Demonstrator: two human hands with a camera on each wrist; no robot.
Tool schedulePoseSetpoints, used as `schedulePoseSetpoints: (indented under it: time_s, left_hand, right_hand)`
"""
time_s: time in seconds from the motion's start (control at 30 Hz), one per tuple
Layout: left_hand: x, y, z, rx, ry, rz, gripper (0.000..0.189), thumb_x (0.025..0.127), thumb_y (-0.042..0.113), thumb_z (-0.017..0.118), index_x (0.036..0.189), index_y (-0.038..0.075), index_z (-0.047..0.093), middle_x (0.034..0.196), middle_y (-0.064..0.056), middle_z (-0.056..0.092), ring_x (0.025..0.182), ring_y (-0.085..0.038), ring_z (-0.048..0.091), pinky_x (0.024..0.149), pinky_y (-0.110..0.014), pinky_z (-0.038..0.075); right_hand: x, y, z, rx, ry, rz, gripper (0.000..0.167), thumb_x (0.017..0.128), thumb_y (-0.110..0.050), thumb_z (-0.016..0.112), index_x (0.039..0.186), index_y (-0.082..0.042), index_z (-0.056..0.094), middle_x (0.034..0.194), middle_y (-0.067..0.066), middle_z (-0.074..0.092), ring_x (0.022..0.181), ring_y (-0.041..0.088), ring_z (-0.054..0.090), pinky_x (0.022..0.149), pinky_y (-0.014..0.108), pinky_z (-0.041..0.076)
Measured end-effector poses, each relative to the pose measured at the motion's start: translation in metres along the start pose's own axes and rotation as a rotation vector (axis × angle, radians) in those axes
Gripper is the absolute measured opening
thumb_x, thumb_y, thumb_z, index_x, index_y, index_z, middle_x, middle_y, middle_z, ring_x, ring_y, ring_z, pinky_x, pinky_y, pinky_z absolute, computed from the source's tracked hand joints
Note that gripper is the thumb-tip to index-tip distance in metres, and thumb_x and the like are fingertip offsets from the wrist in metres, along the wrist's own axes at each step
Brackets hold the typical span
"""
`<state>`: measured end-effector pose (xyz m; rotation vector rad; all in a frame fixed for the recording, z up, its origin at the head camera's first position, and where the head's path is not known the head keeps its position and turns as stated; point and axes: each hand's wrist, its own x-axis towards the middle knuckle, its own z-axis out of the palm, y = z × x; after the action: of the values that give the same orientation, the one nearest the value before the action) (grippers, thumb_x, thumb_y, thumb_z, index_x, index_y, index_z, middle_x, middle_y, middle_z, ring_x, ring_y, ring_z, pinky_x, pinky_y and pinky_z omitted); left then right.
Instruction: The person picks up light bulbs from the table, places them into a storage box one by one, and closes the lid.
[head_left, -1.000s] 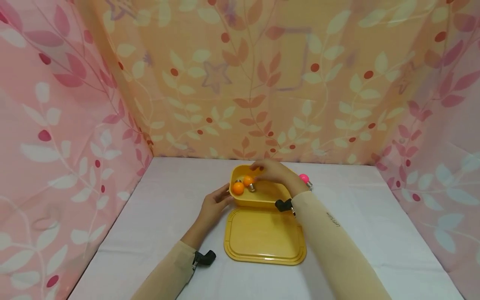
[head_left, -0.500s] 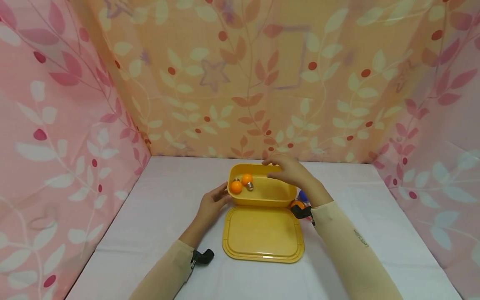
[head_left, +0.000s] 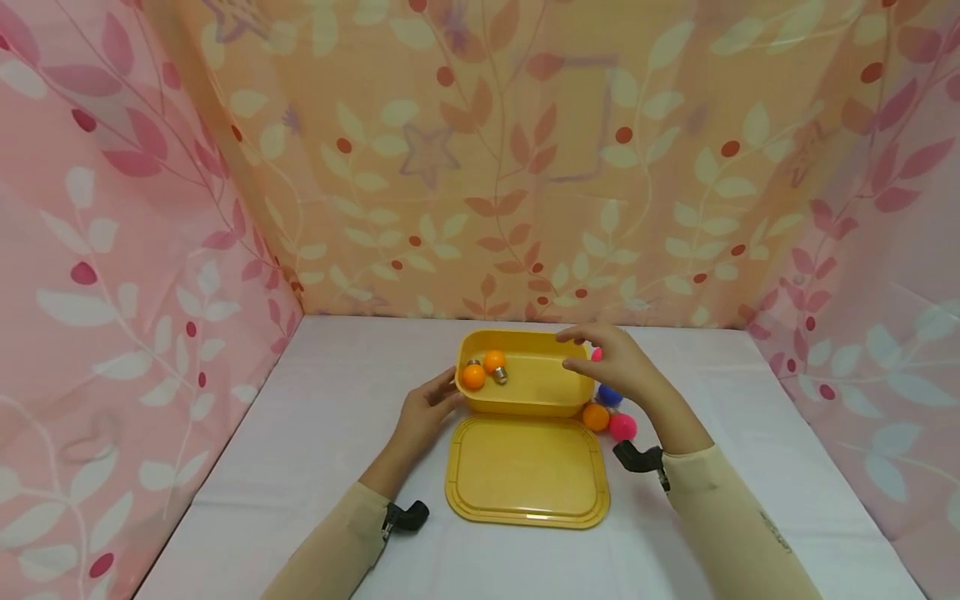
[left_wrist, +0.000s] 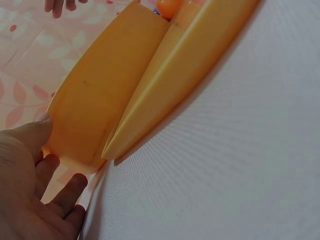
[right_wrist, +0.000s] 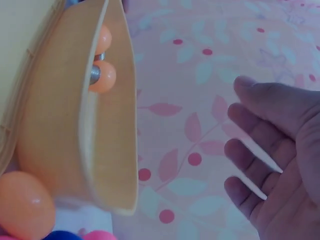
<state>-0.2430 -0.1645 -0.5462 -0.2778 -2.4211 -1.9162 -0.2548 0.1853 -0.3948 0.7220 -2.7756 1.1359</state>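
A yellow plastic box stands on the table with two orange light bulbs at its left end, their metal bases showing. My left hand touches the box's left side with loosely extended fingers; in the left wrist view the thumb and fingertips lie right at its wall. Over the box's right end is my right hand, fingers apart and nothing between them. Beside the box's right side lie another orange bulb, a pink bulb and a blue bulb. More pink shows behind the right hand.
The yellow lid lies flat in front of the box. A white cloth covers the table. Patterned curtains hang at the back and on both sides.
My right hand has moved right from above the orange bulbs to the box's right end, uncovering the bulbs beside it. The left hand stays at the box's left side.
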Motion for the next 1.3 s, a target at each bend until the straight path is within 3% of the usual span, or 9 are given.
schedulePoseSetpoints:
  time_s: [0.2,0.4,0.7,0.93,1.13,1.3]
  left_hand:
    - [0.001,-0.001,0.000,-0.010,-0.009,-0.001,0.056,0.097,0.031,0.073,0.150,0.029,0.054,0.144,0.009,0.062,0.128,-0.014,0.061,0.106,-0.039,0.052]
    - [-0.001,-0.001,-0.002,0.000,0.004,-0.007,0.057,0.096,0.034,0.074,0.149,0.031,0.055,0.144,0.009,0.061,0.128,-0.014,0.062,0.106,-0.037,0.052]
    - [-0.001,-0.001,-0.002,-0.002,0.002,0.006,0.057,0.096,0.032,0.074,0.150,0.027,0.054,0.146,0.004,0.061,0.129,-0.018,0.061,0.105,-0.037,0.053]
    - [0.001,-0.002,-0.002,0.011,0.000,0.011,0.058,0.096,0.035,0.074,0.150,0.028,0.055,0.146,0.007,0.061,0.128,-0.014,0.062,0.107,-0.037,0.051]
    - [0.001,-0.003,-0.002,0.005,0.009,0.027,0.058,0.095,0.034,0.075,0.149,0.026,0.056,0.144,0.004,0.062,0.127,-0.018,0.063,0.105,-0.038,0.053]
    - [0.000,-0.003,-0.001,0.011,0.015,0.039,0.058,0.095,0.035,0.075,0.149,0.026,0.056,0.144,0.002,0.062,0.128,-0.020,0.063,0.104,-0.038,0.053]
  right_hand:
    - [-0.028,0.011,-0.005,0.021,0.042,0.041,0.035,0.094,-0.033,0.077,0.126,-0.024,0.070,0.133,0.002,0.064,0.119,0.027,0.057,0.103,0.060,0.048]
    - [-0.051,0.022,0.002,-0.004,0.136,-0.016,0.035,0.090,-0.021,0.081,0.124,-0.020,0.072,0.129,0.002,0.066,0.110,0.023,0.057,0.098,0.053,0.048]
    - [-0.078,0.043,0.017,-0.028,0.172,0.025,0.040,0.089,-0.023,0.082,0.128,-0.023,0.070,0.132,0.000,0.066,0.127,0.024,0.056,0.101,0.056,0.051]
    - [-0.100,0.060,0.031,-0.073,0.222,0.048,0.040,0.089,-0.020,0.082,0.127,-0.025,0.070,0.128,-0.006,0.068,0.119,0.014,0.058,0.100,0.039,0.051]
    - [-0.114,0.072,0.039,-0.074,0.251,0.074,0.042,0.089,-0.021,0.083,0.128,-0.027,0.070,0.126,-0.006,0.068,0.112,0.008,0.055,0.096,0.033,0.050]
    - [-0.118,0.082,0.044,-0.065,0.292,0.045,0.044,0.086,-0.014,0.085,0.127,-0.020,0.072,0.123,-0.001,0.070,0.112,0.010,0.055,0.095,0.014,0.043]
